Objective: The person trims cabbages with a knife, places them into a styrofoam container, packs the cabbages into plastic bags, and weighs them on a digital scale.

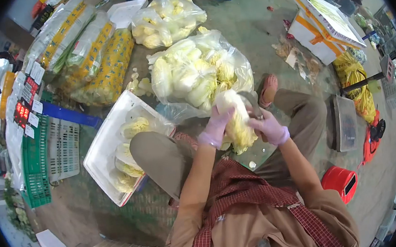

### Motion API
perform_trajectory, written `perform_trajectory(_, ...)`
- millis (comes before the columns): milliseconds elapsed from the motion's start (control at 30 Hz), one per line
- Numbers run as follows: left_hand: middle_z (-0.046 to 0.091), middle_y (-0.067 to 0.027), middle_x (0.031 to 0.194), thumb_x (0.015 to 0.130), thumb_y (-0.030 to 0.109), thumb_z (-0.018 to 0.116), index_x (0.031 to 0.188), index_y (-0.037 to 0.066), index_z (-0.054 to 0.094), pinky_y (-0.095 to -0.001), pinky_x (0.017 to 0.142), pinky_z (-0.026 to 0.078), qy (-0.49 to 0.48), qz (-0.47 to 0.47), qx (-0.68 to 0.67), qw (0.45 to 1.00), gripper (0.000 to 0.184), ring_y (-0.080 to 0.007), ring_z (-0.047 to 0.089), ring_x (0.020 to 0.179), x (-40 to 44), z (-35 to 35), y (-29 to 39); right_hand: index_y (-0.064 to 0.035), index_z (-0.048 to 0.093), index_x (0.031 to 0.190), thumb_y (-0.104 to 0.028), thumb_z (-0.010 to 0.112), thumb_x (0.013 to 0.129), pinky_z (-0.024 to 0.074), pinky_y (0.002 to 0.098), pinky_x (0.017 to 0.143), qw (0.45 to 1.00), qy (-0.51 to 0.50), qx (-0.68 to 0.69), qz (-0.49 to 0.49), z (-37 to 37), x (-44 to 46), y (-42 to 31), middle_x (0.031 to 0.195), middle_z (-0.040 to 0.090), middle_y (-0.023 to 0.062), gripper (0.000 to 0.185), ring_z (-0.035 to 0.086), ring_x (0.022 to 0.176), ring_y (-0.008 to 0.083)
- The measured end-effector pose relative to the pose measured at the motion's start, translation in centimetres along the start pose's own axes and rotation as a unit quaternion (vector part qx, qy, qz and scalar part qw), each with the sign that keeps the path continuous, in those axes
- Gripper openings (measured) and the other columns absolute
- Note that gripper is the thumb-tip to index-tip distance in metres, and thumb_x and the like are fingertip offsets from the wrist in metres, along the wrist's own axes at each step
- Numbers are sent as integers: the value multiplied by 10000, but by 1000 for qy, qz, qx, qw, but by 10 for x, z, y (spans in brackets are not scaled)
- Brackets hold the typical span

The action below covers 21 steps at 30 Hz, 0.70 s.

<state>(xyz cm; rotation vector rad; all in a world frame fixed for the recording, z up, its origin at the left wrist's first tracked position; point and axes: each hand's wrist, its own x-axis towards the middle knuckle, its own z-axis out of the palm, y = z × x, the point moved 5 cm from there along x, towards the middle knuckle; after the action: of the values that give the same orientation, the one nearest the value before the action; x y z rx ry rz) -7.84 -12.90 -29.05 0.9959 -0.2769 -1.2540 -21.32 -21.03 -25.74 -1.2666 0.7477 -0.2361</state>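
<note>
In front of my lap, a pale napa cabbage (237,125) is held with its white base up and its yellow leafy end down. My left hand (218,125), in a thin lilac glove, is closed around its left side. My right hand (269,126), gloved the same way, is closed at the cabbage's right side on what looks like a knife (251,100), whose grey blade is partly hidden behind the cabbage. Just beyond lies a large clear bag (197,71) full of napa cabbages. By my left knee a white foam box (103,151) contains several wrapped cabbages (127,160).
Another bag of cabbages (168,19) and tall yellow-printed bags (102,70) stand farther off. Green crates (34,160) and a scale with red digits (21,113) are on the left. On the right are foam boxes (311,36), a grey plastic box (346,123) and a red bucket (339,183).
</note>
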Motion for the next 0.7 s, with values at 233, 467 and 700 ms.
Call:
perform_trajectory(233,533,-50,1102,658,74,772,1250,36,409,-295,860,449,-126,118,173,970,695,-138,523,993,-22,33,35,-23,600,1050,-35,601,778,486,281,569,827,78,-403,-384,-25,-35,-77,831,653,68,273,612,661,133)
perform_trajectory(467,501,-61,1146,611,126,818,1273,21,358,-297,926,405,-193,140,262,935,813,-137,483,1052,-30,49,28,-88,540,1103,-107,662,651,428,366,460,647,56,-629,-427,-9,-58,-98,619,503,53,468,539,542,235)
perform_trajectory(700,487,-71,1185,601,115,821,1291,6,343,-288,949,388,-238,118,271,925,846,-133,469,1084,-33,57,28,-75,526,1132,-196,659,697,414,355,454,625,46,-662,-411,-10,-58,-89,607,473,52,470,522,545,229)
